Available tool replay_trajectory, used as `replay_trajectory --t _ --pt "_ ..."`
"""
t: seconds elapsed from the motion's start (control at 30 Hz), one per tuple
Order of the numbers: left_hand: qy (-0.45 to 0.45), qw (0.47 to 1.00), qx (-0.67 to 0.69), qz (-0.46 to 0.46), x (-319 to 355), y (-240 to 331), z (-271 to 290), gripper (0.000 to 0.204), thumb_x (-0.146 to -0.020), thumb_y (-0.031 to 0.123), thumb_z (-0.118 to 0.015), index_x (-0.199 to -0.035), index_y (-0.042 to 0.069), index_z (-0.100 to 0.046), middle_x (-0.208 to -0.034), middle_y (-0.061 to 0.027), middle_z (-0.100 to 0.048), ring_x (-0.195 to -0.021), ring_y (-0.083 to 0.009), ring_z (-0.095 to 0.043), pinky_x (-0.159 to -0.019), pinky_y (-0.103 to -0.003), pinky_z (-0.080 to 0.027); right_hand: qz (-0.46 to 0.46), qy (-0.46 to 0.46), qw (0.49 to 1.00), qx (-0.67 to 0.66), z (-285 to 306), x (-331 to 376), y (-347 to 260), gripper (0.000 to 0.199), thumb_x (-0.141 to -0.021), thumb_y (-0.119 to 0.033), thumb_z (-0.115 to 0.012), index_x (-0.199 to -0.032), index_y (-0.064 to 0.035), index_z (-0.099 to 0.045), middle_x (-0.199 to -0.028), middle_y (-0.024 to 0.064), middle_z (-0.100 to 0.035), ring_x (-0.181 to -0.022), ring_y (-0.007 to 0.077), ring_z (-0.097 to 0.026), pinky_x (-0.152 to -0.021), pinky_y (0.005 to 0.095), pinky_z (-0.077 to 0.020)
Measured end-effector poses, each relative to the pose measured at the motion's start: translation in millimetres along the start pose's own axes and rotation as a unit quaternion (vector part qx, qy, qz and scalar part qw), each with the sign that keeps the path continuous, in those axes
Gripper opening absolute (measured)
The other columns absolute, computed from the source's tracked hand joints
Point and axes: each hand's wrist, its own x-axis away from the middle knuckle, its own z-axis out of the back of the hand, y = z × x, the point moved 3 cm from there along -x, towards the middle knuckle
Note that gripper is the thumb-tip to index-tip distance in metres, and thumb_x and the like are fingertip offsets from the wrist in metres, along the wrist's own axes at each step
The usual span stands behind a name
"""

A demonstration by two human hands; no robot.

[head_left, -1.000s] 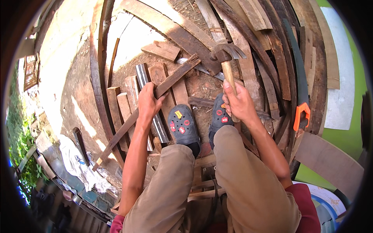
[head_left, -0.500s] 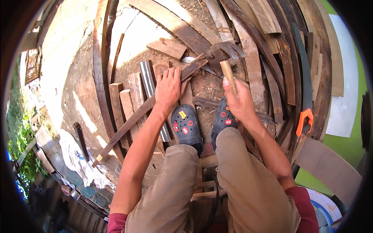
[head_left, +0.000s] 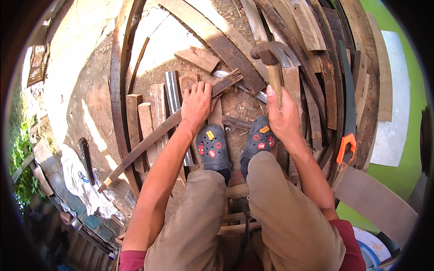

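Observation:
My left hand (head_left: 197, 105) is wrapped over a long, narrow strip of wood (head_left: 149, 141), which slants from the lower left up to a splintered far end. My right hand (head_left: 284, 115) grips a claw hammer (head_left: 274, 74) by its wooden handle. The hammer's head is up to the right of the strip's far end, apart from it, with the claw pointing right. Below the strip, near my left hand, lies a short wood piece (head_left: 215, 111). My feet in dark clogs (head_left: 213, 147) rest just nearer than both hands.
Short wood blocks (head_left: 145, 119) and a striped metal bar (head_left: 172, 92) lie to the left. Long boards (head_left: 296, 86) are piled on the right, with a handsaw (head_left: 349, 113) on them. A loose block (head_left: 197, 58) and a dark plank (head_left: 226, 47) lie ahead. White cloth (head_left: 83, 185) lies at left.
The hammer has moved right and a little up, away from the strip's far end. My left hand still holds the strip in nearly the same place.

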Motion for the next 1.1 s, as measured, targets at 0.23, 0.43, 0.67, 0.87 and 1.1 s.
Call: replay_trajectory --t 0.23,0.43,0.67,0.87,1.1 --pt "-0.008 1.0 -0.018 -0.004 -2.2 1.4 -1.0 0.043 -0.092 0.035 -0.065 -0.123 0.007 -0.053 -0.113 -0.0102 -0.056 -0.111 -0.0261 -0.055 -0.093 -0.042 -0.043 0.003 -0.042 0.993 0.109 -28.8 0.2 41.5 0.042 -0.106 -0.038 -0.05 -0.092 0.001 -0.057 -0.063 0.0085 -0.053 -0.059 0.0168 -0.052 -0.055 0.0374 -0.0423" --pt "-0.03 0.999 -0.016 0.009 0.0 0.3 2.8 0.044 -0.091 0.035 -0.066 -0.122 0.007 -0.054 -0.111 -0.0095 -0.056 -0.109 -0.0253 -0.056 -0.092 -0.041 -0.043 -0.009 -0.014 0.999 -0.028 1.8 2.2 -20.3 0.042 -0.103 -0.039 -0.053 -0.096 0.0015 -0.06 -0.07 0.0243 -0.064 -0.069 0.0433 -0.066 -0.062 0.0485 -0.0482" --pt "-0.005 1.0 -0.004 -0.001 -0.9 2.9 1.2 0.04 -0.092 0.032 -0.066 -0.117 0.005 -0.053 -0.112 -0.0117 -0.055 -0.11 -0.0283 -0.056 -0.092 -0.042 -0.043 -0.134 -0.13 0.979 0.084 -14.5 -6.1 24.0 0.039 -0.104 -0.035 -0.053 -0.095 0.0019 -0.059 -0.064 0.016 -0.054 -0.06 0.0261 -0.056 -0.058 0.0406 -0.0453" --pt "-0.002 1.0 0.0 0.001 -1.8 1.1 3.2 0.041 -0.091 0.031 -0.067 -0.119 0.005 -0.053 -0.109 -0.0112 -0.055 -0.108 -0.0278 -0.056 -0.091 -0.041 -0.044 0.053 0.024 0.998 -0.033 -4.2 1.8 -19.8 0.042 -0.103 -0.037 -0.054 -0.096 0.004 -0.058 -0.069 0.027 -0.062 -0.066 0.0455 -0.065 -0.06 0.0497 -0.0478" --pt "-0.011 0.999 -0.029 0.003 -3.5 -0.7 -3.7 0.041 -0.092 0.036 -0.064 -0.119 0.006 -0.054 -0.11 -0.0098 -0.055 -0.11 -0.0259 -0.055 -0.092 -0.042 -0.043 -0.028 -0.054 0.996 0.061 -3.9 -10.1 21.5 0.048 -0.105 -0.043 -0.049 -0.091 0.0023 -0.06 -0.062 0.0126 -0.054 -0.06 0.0231 -0.056 -0.056 0.0391 -0.0434"
